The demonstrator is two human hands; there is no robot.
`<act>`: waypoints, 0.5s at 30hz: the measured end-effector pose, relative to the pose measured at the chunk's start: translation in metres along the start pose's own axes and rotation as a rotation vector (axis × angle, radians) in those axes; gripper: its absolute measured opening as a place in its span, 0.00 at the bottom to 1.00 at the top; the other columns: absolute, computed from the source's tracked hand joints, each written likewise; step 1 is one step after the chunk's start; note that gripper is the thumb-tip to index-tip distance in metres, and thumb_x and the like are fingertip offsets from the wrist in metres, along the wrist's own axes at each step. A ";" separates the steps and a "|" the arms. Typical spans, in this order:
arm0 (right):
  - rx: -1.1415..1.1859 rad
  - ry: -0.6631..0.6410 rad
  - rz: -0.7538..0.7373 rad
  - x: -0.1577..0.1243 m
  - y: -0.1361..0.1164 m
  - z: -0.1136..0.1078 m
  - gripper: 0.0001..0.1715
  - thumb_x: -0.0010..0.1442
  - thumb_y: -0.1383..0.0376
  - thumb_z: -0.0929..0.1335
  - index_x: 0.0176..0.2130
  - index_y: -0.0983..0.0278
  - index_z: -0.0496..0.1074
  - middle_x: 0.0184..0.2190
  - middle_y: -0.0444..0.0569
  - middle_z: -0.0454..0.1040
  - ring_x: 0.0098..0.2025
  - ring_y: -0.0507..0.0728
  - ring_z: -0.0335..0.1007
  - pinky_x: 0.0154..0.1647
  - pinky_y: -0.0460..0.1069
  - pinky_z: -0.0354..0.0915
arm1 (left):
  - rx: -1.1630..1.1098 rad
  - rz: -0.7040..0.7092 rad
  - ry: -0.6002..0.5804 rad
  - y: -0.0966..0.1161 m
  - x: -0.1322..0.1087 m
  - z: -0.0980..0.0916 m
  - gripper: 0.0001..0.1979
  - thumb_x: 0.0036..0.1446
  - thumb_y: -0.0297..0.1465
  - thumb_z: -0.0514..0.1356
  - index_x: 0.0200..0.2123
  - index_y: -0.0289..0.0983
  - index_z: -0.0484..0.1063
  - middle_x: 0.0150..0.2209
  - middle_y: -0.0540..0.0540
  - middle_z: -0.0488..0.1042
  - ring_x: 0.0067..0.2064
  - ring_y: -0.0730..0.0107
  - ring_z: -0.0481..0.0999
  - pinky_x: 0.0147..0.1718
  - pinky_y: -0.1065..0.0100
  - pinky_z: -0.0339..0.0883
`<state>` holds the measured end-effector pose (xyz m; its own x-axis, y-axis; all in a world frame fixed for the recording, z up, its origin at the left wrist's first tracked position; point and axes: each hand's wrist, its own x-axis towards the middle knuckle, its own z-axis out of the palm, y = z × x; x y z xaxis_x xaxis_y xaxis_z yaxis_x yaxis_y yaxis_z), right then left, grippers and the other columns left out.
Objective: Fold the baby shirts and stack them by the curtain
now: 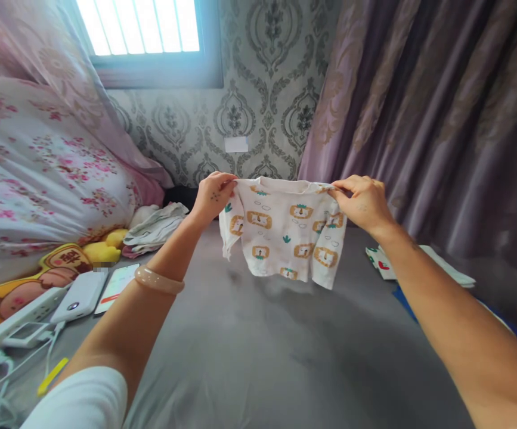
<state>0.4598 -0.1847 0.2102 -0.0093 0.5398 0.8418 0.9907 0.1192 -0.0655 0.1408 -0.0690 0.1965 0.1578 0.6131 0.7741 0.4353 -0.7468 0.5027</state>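
A small white long-sleeved shirt (280,238) with a lion print hangs in the air over the bed, neckline at the top. My left hand (216,195) pinches it at the left shoulder, fingers closed on the cloth. At the opposite shoulder, my right hand (363,201) grips the fabric between thumb and fingers. Both sleeves dangle at the sides, and the cloth is stretched between my two hands.
A grey sheet (258,357) covers the bed. On the left lie a power strip (21,322), a white power bank (79,296), a phone (117,287), plush toys (68,259) and crumpled clothes (155,229). Folded clothes (446,266) lie at right, near purple curtains (419,119).
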 end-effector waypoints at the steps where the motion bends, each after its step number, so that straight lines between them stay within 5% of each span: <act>1: 0.001 -0.003 0.003 0.000 -0.001 0.001 0.16 0.62 0.55 0.65 0.36 0.59 0.79 0.34 0.49 0.79 0.35 0.59 0.70 0.43 0.55 0.60 | 0.004 -0.011 0.002 0.001 0.001 0.000 0.13 0.52 0.33 0.57 0.37 0.35 0.78 0.35 0.46 0.74 0.27 0.75 0.72 0.33 0.70 0.68; 6: 0.110 -0.080 0.033 0.000 -0.008 -0.011 0.15 0.60 0.53 0.67 0.35 0.59 0.80 0.33 0.48 0.79 0.36 0.59 0.72 0.41 0.54 0.63 | 0.008 -0.102 0.010 0.015 -0.004 -0.009 0.12 0.49 0.35 0.61 0.35 0.35 0.79 0.28 0.49 0.75 0.27 0.72 0.71 0.31 0.70 0.65; 12: 0.601 -0.579 0.112 0.010 -0.007 -0.046 0.22 0.50 0.44 0.71 0.35 0.57 0.80 0.32 0.46 0.80 0.35 0.58 0.74 0.35 0.51 0.68 | -0.397 -0.259 -0.139 0.025 -0.007 -0.035 0.18 0.39 0.41 0.69 0.31 0.36 0.79 0.27 0.48 0.75 0.30 0.68 0.72 0.31 0.67 0.65; 15: 0.594 -0.578 0.151 0.016 -0.005 -0.035 0.22 0.49 0.44 0.72 0.33 0.58 0.80 0.33 0.47 0.80 0.36 0.59 0.75 0.37 0.52 0.69 | -0.303 -0.309 -0.132 0.021 0.000 -0.031 0.13 0.37 0.38 0.69 0.27 0.36 0.78 0.25 0.47 0.75 0.33 0.64 0.73 0.34 0.64 0.65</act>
<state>0.4590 -0.2063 0.2428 -0.1110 0.9074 0.4054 0.7521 0.3433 -0.5626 0.1227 -0.0926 0.2189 0.1813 0.8321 0.5241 0.2040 -0.5531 0.8077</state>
